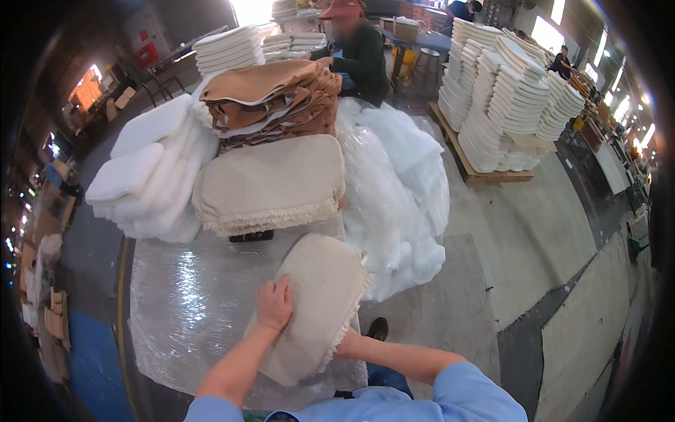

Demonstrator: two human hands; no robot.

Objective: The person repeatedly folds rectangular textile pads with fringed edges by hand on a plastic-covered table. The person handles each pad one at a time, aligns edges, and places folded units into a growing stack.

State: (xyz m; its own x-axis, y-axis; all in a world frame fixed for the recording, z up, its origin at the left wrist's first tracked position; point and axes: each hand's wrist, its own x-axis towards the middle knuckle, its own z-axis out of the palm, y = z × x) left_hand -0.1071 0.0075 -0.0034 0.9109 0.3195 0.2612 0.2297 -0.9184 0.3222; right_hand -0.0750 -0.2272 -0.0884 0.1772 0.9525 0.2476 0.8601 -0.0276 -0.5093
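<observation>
A beige fabric cushion cover [309,309] with a frayed, fringed edge lies slanted on the plastic-covered table [176,330] in front of me. My left hand [274,304] rests on its upper face near the left edge, fingers lying against the cloth. At the fringed right side is my right hand [346,344]; its fingers are hidden behind or inside that edge. Just beyond lies a stack of similar beige covers [271,179], fringe toward me. A small black object [251,236] pokes out beneath that stack.
Brown fabric pieces [274,95] are piled behind the beige stack. White padding [151,165] stands at left, and plastic-wrapped white filling [397,190] at right. A person [358,56] in a red cap works across the table. White pads [492,105] sit on a wooden pallet [471,165].
</observation>
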